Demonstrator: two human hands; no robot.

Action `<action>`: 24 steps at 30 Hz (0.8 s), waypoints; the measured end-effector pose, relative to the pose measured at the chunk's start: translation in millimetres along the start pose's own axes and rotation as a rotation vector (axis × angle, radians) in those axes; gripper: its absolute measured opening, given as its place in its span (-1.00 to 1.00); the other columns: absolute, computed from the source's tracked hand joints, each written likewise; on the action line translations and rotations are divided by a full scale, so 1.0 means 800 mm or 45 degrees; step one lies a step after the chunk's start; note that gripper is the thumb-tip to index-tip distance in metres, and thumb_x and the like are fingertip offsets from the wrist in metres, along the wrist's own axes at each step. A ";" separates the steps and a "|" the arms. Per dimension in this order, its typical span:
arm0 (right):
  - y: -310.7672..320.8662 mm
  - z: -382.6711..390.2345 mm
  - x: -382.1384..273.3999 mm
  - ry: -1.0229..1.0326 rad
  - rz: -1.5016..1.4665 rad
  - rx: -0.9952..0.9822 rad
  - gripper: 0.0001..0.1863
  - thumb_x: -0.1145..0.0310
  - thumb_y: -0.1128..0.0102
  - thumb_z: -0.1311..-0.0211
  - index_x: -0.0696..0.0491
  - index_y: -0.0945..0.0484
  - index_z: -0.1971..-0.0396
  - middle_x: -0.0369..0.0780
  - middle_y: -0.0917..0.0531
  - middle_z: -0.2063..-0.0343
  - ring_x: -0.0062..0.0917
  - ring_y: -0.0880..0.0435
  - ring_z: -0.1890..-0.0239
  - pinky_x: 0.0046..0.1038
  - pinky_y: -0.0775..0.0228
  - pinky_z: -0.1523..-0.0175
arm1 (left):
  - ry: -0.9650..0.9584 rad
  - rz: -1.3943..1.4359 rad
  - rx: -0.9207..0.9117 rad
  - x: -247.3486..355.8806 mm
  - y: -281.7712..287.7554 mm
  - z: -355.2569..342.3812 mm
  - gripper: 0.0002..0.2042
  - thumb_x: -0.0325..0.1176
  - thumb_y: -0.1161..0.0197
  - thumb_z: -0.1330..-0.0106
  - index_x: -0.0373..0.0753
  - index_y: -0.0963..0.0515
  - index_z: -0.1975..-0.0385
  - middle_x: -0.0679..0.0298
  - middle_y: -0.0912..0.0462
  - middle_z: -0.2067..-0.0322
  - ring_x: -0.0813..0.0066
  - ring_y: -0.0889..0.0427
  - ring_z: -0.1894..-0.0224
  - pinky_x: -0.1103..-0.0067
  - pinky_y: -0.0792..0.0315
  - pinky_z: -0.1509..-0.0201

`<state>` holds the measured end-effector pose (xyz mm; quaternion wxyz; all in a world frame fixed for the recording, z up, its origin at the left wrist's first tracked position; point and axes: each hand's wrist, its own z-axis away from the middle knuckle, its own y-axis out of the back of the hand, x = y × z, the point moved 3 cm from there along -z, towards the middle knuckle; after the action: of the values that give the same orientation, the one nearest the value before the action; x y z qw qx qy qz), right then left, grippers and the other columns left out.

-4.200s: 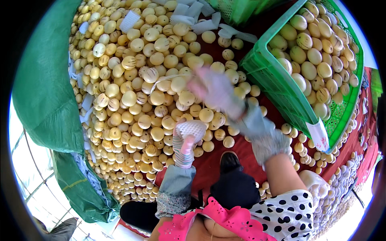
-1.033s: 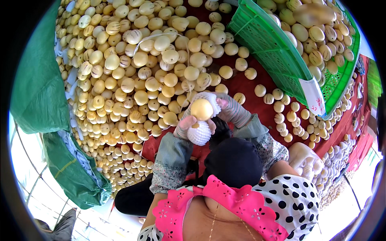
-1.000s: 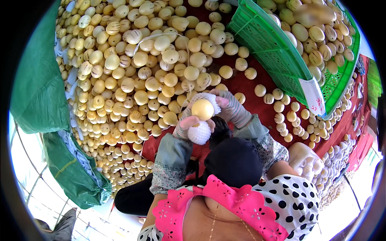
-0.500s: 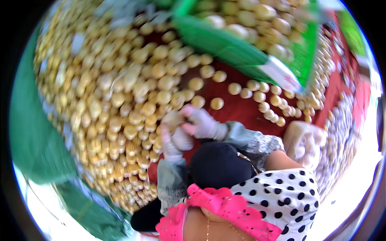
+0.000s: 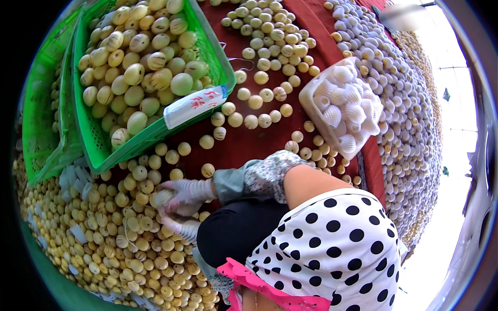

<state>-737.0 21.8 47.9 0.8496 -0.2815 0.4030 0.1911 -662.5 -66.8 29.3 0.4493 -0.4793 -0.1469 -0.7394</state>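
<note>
My right hand (image 5: 188,191), in a pale glove with a striped cuff, reaches over the near edge of a heap of pale yellow, purple-striped pepino melons (image 5: 148,243). Just below it, my left hand (image 5: 176,224) is curled close, partly hidden by the right hand and my dark-clad knee. Between them the fingers of both close on one whitish pepino melon (image 5: 164,198). Whether a foam net covers that fruit is too blurred to tell. Loose fruit lies all around both hands.
A green crate (image 5: 155,142) full of pepino melons stands at upper left, beside another green crate (image 5: 41,111). Foam-netted fruit fills a translucent tub (image 5: 309,98) on the red cloth (image 5: 241,147). Many net-covered fruits (image 5: 399,145) spread along the right.
The view has swung toward the right, so the crate now appears at upper left and the tub higher up. Both hands stay together around a fruit beside the heap.
</note>
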 end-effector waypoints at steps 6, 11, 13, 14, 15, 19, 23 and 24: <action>0.159 0.163 -0.010 0.119 -0.346 -0.044 -0.18 0.17 -0.36 0.06 0.22 -0.20 -0.18 -0.13 -0.46 0.01 -0.47 -0.48 0.00 -0.48 -0.37 -0.08 | 0.287 0.161 -0.365 -0.033 0.009 0.013 -0.52 0.00 -0.13 -0.17 -0.26 -0.48 0.07 0.23 -0.53 0.14 0.40 -0.46 0.07 0.47 -0.26 -0.09; 0.327 0.404 -0.042 0.068 0.014 0.755 -0.36 0.28 -0.24 -0.07 0.21 -0.27 -0.13 -0.14 -0.51 0.06 -0.45 -0.50 0.00 -0.50 -0.39 -0.05 | 0.310 -0.032 -0.318 -0.032 0.007 0.008 -0.54 -0.02 -0.14 -0.16 -0.27 -0.49 0.09 0.23 -0.53 0.15 0.40 -0.46 0.09 0.48 -0.27 -0.07; 0.392 0.482 -0.047 0.006 0.173 1.146 -0.38 0.29 -0.23 -0.07 0.21 -0.28 -0.12 -0.14 -0.51 0.07 -0.45 -0.50 0.00 -0.50 -0.39 -0.05 | 0.282 -0.106 -0.283 -0.030 0.011 0.007 -0.54 -0.03 -0.15 -0.16 -0.27 -0.49 0.10 0.23 -0.53 0.16 0.41 -0.46 0.09 0.48 -0.28 -0.06; 0.420 0.514 -0.048 -0.034 0.274 1.330 -0.39 0.29 -0.23 -0.07 0.21 -0.29 -0.12 -0.14 -0.51 0.07 -0.46 -0.50 0.00 -0.50 -0.39 -0.04 | 0.279 -0.133 -0.268 -0.032 0.011 0.008 -0.55 -0.03 -0.15 -0.16 -0.28 -0.49 0.10 0.23 -0.53 0.16 0.41 -0.46 0.09 0.48 -0.28 -0.05; 0.447 0.536 -0.046 -0.070 0.369 1.481 -0.40 0.30 -0.22 -0.07 0.21 -0.29 -0.12 -0.14 -0.51 0.07 -0.46 -0.50 0.01 -0.50 -0.39 -0.04 | 0.266 -0.161 -0.253 -0.031 0.011 0.009 -0.55 -0.03 -0.15 -0.16 -0.28 -0.49 0.11 0.23 -0.53 0.16 0.41 -0.46 0.10 0.49 -0.29 -0.05; 0.537 0.552 -0.049 -0.290 0.919 1.901 -0.43 0.32 -0.21 -0.08 0.20 -0.31 -0.10 -0.14 -0.52 0.08 -0.46 -0.50 0.02 -0.50 -0.40 -0.03 | 0.237 -0.235 -0.184 -0.032 0.018 0.017 -0.56 -0.05 -0.17 -0.15 -0.28 -0.50 0.12 0.23 -0.53 0.17 0.42 -0.46 0.11 0.49 -0.30 -0.03; 0.593 0.473 -0.035 -0.512 1.389 1.981 -0.46 0.35 -0.20 -0.09 0.20 -0.33 -0.08 -0.14 -0.52 0.10 -0.46 -0.51 0.03 -0.50 -0.40 -0.03 | 0.207 -0.234 -0.069 -0.017 0.033 0.002 -0.57 -0.07 -0.18 -0.15 -0.29 -0.50 0.14 0.24 -0.53 0.19 0.42 -0.47 0.12 0.50 -0.31 -0.01; 0.602 0.450 -0.041 -0.530 1.480 1.960 -0.47 0.35 -0.19 -0.09 0.20 -0.34 -0.08 -0.14 -0.52 0.10 -0.46 -0.51 0.03 -0.50 -0.40 -0.02 | 0.211 -0.204 -0.037 -0.013 0.039 0.001 -0.58 -0.07 -0.18 -0.14 -0.29 -0.50 0.14 0.24 -0.53 0.19 0.42 -0.47 0.12 0.50 -0.32 0.00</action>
<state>-814.9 616.1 103.9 0.6287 0.6292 0.3355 0.3103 -635.6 -78.4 14.1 0.3925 -0.4099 -0.1363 -0.8120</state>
